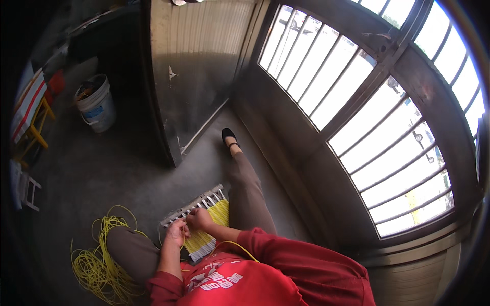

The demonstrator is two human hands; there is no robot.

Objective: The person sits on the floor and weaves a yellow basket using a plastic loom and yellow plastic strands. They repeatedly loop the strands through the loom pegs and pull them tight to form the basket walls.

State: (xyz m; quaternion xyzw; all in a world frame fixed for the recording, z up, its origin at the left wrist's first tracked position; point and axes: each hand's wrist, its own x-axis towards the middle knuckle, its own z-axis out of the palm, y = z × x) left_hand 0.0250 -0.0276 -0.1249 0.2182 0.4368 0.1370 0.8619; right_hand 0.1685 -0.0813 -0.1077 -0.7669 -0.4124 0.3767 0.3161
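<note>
Smooth plastic-looking strands (103,270), matt cloth trousers (247,186), plastic bucket (99,109), dull metal-looking window frame (383,70)

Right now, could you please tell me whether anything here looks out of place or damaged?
The cord lies in a loose, tangled-looking heap beside the left knee, untidy compared with the evenly rowed weave. The panel also bears pale marks, perhaps scuffs or peeling; I cannot tell which.

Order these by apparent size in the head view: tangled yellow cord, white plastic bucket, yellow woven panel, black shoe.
Tangled yellow cord
White plastic bucket and yellow woven panel: too alike to rank
Black shoe
</note>
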